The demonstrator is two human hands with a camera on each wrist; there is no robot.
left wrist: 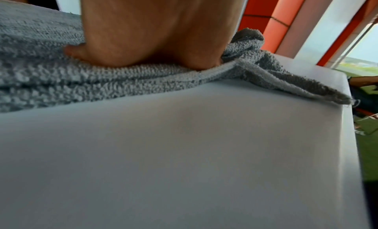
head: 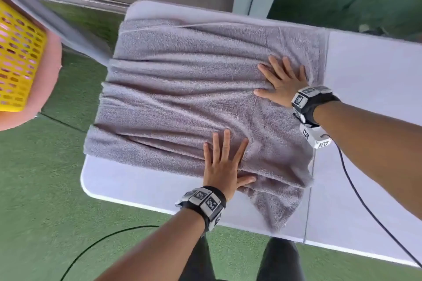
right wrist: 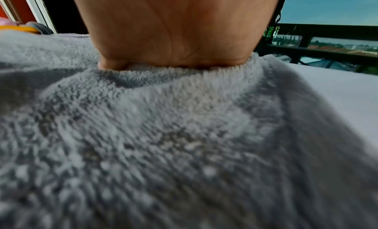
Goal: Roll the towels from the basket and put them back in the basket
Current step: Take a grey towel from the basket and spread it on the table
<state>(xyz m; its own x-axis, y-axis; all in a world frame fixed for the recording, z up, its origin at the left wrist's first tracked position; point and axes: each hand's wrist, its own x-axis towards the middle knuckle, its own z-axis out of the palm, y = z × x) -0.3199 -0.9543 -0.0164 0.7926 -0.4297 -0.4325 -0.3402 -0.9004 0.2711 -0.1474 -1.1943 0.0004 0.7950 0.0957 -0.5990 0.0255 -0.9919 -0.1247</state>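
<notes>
A grey towel (head: pixel 182 89) lies spread and wrinkled on the white table (head: pixel 374 70), one corner hanging off the near edge. My left hand (head: pixel 222 162) presses flat on the towel's near side, fingers straight and spread. My right hand (head: pixel 282 77) presses flat on its right side, fingers spread too. In the left wrist view the palm (left wrist: pixel 159 30) sits on the towel (left wrist: pixel 40 67) edge; in the right wrist view the palm (right wrist: pixel 174 30) rests on the towel (right wrist: pixel 163 143). The yellow basket (head: pixel 16 57) stands at the far left with pink cloth showing inside.
The basket sits on a pink round stool (head: pixel 48 89). A grey bar (head: pixel 57 23) slants between basket and table. Green carpet (head: pixel 45 189) covers the floor. Black cables (head: pixel 356 189) run from my wrists. Bare table (left wrist: pixel 184 151) lies to the right and near side of the towel.
</notes>
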